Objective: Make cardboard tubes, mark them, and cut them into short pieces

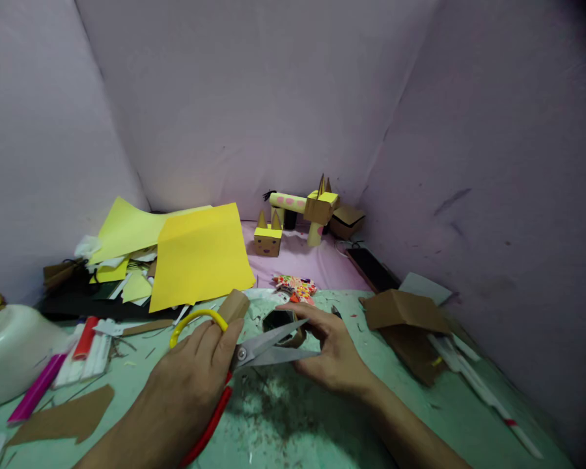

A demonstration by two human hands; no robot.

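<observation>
My left hand [195,358] is closed around a pair of scissors [268,345] with a yellow loop and a red loop. Their blades stand apart and point right, toward my right hand [334,352]. Curled fingers of that hand hold a small brown cardboard ring [300,337], dark inside. One blade crosses in front of the ring; whether it touches the card I cannot tell. Just beyond my left fingers shows a small brown cardboard piece [235,305], partly covered by the hand. Flower-patterned scraps [297,285] lie behind my right hand.
Yellow sheets [200,257] cover paper scraps at the back left. A cardboard animal figure [321,207] and a box-shaped head [267,242] stand at the back. To the right are a phone [371,268] and folded cardboard [404,311]. Markers [36,389] and a white container [17,352] lie left.
</observation>
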